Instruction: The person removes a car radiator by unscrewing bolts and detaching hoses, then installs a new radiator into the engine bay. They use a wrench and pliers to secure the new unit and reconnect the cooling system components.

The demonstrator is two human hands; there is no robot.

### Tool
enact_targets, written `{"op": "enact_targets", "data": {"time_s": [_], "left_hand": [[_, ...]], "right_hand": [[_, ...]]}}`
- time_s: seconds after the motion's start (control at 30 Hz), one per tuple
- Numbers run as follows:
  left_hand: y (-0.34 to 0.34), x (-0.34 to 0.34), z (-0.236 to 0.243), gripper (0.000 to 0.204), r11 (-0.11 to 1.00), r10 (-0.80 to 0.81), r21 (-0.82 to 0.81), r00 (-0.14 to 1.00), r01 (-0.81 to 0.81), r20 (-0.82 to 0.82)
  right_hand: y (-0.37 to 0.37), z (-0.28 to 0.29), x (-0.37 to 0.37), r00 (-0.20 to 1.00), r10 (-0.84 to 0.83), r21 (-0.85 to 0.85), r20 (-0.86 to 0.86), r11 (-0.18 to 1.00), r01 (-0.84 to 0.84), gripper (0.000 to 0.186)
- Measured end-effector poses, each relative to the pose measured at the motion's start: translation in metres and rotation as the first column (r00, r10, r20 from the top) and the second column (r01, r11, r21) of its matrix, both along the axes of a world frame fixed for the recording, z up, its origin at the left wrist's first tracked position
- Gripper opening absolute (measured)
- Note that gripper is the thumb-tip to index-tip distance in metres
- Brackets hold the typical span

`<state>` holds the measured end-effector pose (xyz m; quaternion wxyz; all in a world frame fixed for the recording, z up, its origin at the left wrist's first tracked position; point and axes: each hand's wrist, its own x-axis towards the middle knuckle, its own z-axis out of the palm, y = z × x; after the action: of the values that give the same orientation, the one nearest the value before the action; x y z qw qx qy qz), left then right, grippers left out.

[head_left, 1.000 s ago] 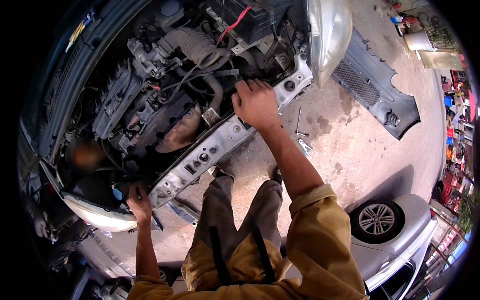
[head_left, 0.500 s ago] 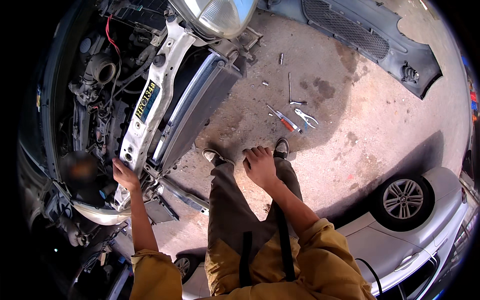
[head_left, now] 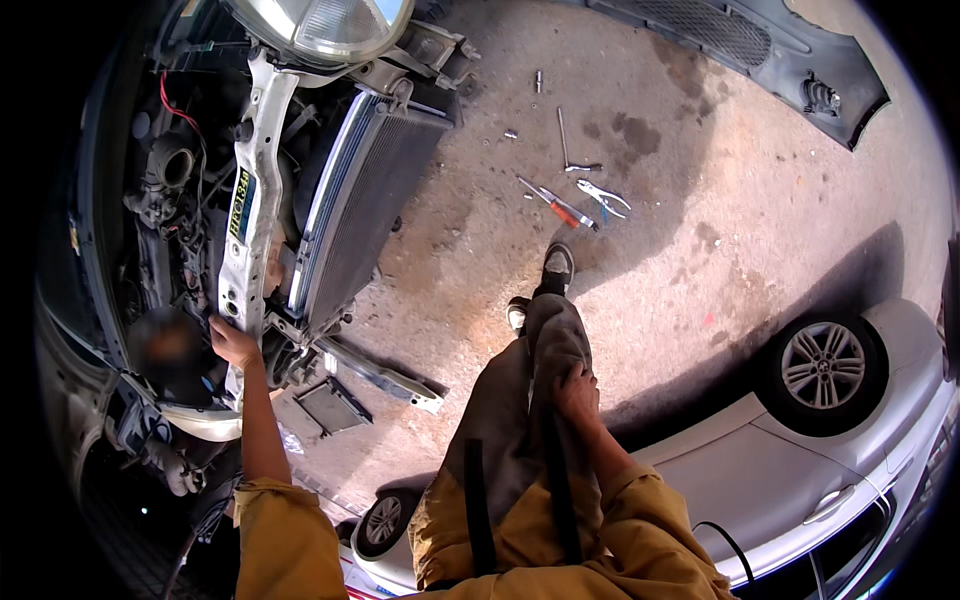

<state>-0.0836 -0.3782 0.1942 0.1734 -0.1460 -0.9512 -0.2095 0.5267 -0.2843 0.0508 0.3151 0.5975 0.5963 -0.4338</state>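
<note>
My left hand (head_left: pixel 233 343) rests on the lower end of the white radiator support panel (head_left: pixel 248 215) of a car with its front bumper off. The black radiator (head_left: pixel 360 205) and a headlight (head_left: pixel 322 25) sit beside that panel. My right hand (head_left: pixel 577 392) lies against my right trouser leg (head_left: pixel 520 400), fingers curled on the fabric. I cannot see anything else in that hand. Both sleeves are mustard yellow.
Hand tools lie on the concrete ahead: a red-handled screwdriver (head_left: pixel 560 208), pliers (head_left: pixel 605 195) and a long bar (head_left: pixel 563 135). The removed dark bumper (head_left: pixel 780 50) lies at the far right. A silver car (head_left: pixel 830 440) stands to my right. A loose bracket (head_left: pixel 385 375) lies near my feet.
My right hand has left the engine bay and dropped to my trouser leg. My view has swung right toward the tools, while my left hand stays at the support panel.
</note>
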Motion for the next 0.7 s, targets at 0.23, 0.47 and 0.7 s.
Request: {"op": "enact_targets", "data": {"time_s": [0.23, 0.47, 0.7], "left_hand": [[-0.004, -0.006, -0.004, 0.059, 1.000, 0.005, 0.001, 1.000, -0.005, -0.019], [0.009, 0.012, 0.004, 0.060, 0.999, 0.022, -0.028, 1.000, -0.022, -0.005], [0.024, 0.019, 0.013, 0.063, 0.996, 0.079, -0.043, 0.997, -0.078, 0.026]], "right_hand": [[-0.017, 0.002, 0.023, 0.987, 0.121, 0.088, -0.108, 0.990, -0.112, 0.048], [-0.033, 0.004, 0.015, 0.968, 0.235, 0.212, -0.090, 0.954, -0.212, 0.039], [-0.073, -0.002, 0.013, 0.949, 0.316, 0.309, -0.017, 0.904, -0.295, 0.034]]}}
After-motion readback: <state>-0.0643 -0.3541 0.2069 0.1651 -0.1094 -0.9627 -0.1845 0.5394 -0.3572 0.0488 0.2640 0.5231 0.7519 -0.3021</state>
